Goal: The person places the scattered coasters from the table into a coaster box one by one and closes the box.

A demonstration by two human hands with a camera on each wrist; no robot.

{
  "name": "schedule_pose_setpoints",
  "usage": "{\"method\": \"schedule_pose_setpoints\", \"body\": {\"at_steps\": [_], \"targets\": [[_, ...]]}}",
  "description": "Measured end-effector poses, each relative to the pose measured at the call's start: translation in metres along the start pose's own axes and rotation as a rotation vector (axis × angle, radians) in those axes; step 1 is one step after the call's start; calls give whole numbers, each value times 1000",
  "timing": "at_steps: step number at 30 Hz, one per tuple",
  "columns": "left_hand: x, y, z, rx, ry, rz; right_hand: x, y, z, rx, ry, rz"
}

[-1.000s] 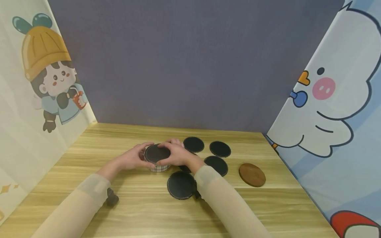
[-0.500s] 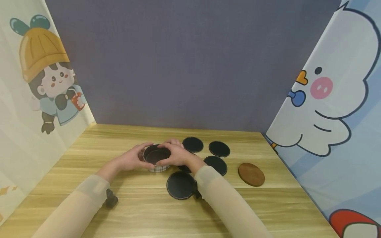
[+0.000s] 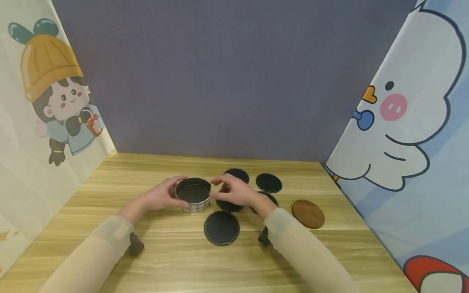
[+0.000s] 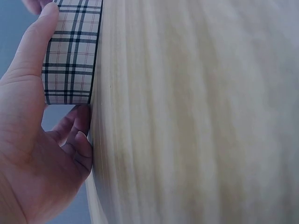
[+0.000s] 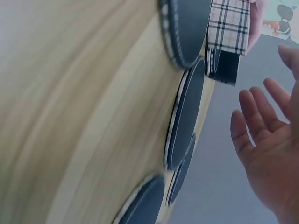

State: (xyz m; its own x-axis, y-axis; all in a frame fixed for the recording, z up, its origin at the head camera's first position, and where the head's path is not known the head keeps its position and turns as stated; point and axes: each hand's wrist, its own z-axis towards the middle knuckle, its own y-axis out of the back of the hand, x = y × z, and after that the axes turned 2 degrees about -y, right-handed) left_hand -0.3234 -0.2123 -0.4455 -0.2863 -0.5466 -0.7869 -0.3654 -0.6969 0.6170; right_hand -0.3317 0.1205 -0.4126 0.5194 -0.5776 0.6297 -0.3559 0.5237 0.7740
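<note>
A round plaid coaster holder stands upright on the table with a black inside and a gap in its right wall. My left hand grips its left side, thumb at the front and fingers behind; the left wrist view shows the thumb along the plaid wall. A black disc lies low within the holder. My right hand holds nothing, its fingertips just off the gap and its fingers loosely bent. Beneath it is a black round coaster, partly hidden. Another black coaster lies nearer the person.
More black coasters lie behind and to the right of my right hand. A brown round wooden disc rests farther right. A grey panel rises behind the wooden table, with printed cloth at both sides.
The black disc level with the holder's rim has sunk inside it. My right hand has let go of the holder and moved right; my left hand stays in place.
</note>
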Motion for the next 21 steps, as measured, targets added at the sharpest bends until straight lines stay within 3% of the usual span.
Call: {"method": "schedule_pose_setpoints", "body": {"at_steps": [16, 21], "targets": [[3, 0, 2, -3, -4, 6, -43, 35, -85, 17, -3, 33], [4, 0, 1, -2, -12, 6, -60, 44, -107, 19, -40, 44]]}}
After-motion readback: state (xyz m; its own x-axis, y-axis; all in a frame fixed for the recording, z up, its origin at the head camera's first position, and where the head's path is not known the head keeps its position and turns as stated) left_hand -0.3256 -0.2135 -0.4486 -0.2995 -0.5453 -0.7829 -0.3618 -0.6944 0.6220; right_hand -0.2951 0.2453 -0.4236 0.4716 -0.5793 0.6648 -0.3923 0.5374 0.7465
